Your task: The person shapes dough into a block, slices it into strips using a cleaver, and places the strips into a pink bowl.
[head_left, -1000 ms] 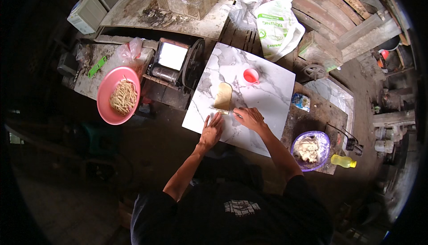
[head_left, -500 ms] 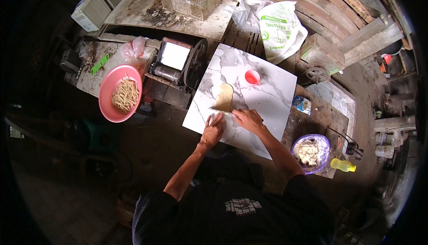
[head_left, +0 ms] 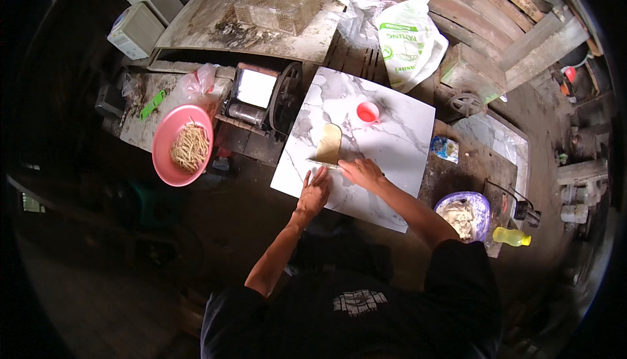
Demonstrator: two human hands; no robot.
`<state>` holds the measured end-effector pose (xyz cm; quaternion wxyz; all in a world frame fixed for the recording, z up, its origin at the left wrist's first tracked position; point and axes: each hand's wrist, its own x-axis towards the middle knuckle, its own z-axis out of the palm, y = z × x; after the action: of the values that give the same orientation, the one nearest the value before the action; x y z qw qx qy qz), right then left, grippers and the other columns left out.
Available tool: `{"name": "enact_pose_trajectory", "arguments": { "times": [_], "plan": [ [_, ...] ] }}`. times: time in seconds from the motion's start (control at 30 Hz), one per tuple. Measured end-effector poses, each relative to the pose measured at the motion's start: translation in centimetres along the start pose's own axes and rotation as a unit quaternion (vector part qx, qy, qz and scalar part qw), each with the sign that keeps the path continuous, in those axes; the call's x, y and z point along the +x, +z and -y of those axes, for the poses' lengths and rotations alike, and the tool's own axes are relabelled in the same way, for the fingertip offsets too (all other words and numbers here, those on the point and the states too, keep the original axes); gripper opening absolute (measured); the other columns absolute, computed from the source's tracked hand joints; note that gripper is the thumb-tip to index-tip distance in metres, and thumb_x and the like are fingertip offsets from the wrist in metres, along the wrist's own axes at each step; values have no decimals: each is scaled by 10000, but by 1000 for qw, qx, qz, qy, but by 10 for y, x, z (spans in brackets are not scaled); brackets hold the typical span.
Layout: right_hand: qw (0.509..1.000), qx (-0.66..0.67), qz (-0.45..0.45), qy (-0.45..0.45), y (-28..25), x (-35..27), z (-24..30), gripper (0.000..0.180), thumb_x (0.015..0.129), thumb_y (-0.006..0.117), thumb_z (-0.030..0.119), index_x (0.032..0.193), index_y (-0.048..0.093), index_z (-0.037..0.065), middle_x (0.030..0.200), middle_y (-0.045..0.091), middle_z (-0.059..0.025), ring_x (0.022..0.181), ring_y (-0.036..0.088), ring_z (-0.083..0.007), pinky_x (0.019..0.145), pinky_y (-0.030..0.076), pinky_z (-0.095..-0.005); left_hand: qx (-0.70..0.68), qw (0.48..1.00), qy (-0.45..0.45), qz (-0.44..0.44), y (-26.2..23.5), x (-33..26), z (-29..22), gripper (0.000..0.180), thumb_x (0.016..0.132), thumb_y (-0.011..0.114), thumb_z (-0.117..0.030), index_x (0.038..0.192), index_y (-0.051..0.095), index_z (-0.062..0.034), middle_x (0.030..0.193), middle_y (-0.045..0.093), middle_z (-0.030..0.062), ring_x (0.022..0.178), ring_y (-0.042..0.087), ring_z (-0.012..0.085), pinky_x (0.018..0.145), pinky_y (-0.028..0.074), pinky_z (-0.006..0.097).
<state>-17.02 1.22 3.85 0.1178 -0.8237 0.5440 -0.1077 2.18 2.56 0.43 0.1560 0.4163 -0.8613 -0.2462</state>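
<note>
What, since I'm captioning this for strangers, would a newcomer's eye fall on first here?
Probably the bright, marble-patterned board in the middle, with the left hand and right hand at the near end of a flat dough strip. Next might come the pink basin of pale strips at left, then the white-and-green sack beyond the board.

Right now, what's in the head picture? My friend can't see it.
A person's right hand holds a thin blade across the near end of a flat dough strip on a marbled board, the left hand close beside it. A red cup stands beyond; a pink bowl of pale strips sits left, a purple bowl of dough right.
</note>
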Motion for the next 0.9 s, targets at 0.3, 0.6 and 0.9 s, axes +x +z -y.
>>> {"name": "enact_pose_trajectory", "arguments": {
  "times": [0.3, 0.6, 0.9],
  "plan": [
    [999, -6, 34, -9, -10, -4, 14, 195, 777, 524, 264, 841, 523, 80, 622, 563, -117, 562, 555, -303, 490, 437, -393, 3, 1000, 16, -27, -10, -9, 4, 296, 737, 492, -75, 1031, 501, -43, 1158, 459, 102, 1122, 385, 228, 983, 222, 412],
    [959, 147, -166, 179, -12, -54, 36, 214, 802, 508, 250, 714, 458, 61, 580, 520, -107, 527, 517, -300, 464, 395, -382, -49, 993, 1, -105, -13, 8, -5, 355, 729, 559, -131, 1065, 479, -49, 1148, 452, 133, 1048, 426, 284, 886, 320, 382],
    [887, 152, -244, 361, -5, -77, 37, 176, 807, 507, 241, 804, 475, 68, 642, 537, -126, 573, 522, -323, 507, 395, -411, 20, 995, 29, -90, 0, 44, -15, 303, 696, 564, -109, 991, 515, -64, 1041, 509, 91, 1002, 447, 248, 858, 315, 372]
  ]
}}
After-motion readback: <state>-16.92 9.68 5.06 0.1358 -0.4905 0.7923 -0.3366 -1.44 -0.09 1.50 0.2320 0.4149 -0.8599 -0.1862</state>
